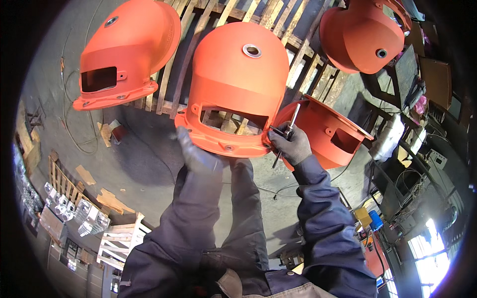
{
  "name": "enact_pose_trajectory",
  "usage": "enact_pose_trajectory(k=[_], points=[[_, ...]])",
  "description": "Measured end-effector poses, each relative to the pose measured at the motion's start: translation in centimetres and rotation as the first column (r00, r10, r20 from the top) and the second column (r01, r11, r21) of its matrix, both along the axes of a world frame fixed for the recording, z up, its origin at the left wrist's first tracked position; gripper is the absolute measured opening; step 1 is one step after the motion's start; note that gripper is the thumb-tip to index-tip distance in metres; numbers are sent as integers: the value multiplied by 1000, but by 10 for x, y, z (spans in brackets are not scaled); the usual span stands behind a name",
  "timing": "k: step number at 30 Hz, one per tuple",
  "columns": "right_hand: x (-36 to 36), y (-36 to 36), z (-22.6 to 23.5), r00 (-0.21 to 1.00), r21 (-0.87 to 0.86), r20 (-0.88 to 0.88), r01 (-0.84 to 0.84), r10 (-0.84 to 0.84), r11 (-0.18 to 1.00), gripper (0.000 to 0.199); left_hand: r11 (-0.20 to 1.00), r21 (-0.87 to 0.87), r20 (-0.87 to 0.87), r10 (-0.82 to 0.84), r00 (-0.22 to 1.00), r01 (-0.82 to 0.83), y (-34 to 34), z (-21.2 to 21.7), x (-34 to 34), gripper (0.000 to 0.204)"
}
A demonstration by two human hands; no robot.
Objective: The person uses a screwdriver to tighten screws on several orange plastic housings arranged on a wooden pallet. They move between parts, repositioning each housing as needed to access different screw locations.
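An orange cast housing (238, 64) with a domed body, a round metal-lined hole and a rectangular window stands in front of me. Its bolt flange faces me. In a grey glove, my right hand (293, 144) is closed around a T-handle tap wrench (295, 115) at the flange's right end; the silver shaft points up and a dark bar crosses it. The wrench's lower tip is partly hidden by the hand. At the flange's left end is my left hand (196, 154), gloved and blurred, fingers stretched out and apparently holding nothing. Whether it touches the flange I cannot tell.
More orange housings lie around: one at the left (131, 44), one at the upper right (362, 37), one low at the right (323, 131). Wooden slats (198, 39) run beneath. A hose (64, 94) lies on the floor; a white-edged crate (121, 241) is at lower left.
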State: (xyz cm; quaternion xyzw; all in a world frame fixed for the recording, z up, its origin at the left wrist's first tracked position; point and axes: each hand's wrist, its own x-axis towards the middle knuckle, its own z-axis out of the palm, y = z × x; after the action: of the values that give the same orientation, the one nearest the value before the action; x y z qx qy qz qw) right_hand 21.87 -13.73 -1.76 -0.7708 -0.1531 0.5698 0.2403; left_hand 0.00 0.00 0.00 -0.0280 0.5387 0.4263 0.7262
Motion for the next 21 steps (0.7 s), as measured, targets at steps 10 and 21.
enact_pose_trajectory(k=[10, 21], points=[[43, 41, 34, -72, -236, 555, -969, 829, 74, 35, 795, -600, -688, -461, 560, -82, 16, -31, 19, 73], [-9, -17, 15, 772, -157, -329, 523, -544, 838, 39, 833, -487, -753, -249, 609, -262, 9, -39, 23, 65]])
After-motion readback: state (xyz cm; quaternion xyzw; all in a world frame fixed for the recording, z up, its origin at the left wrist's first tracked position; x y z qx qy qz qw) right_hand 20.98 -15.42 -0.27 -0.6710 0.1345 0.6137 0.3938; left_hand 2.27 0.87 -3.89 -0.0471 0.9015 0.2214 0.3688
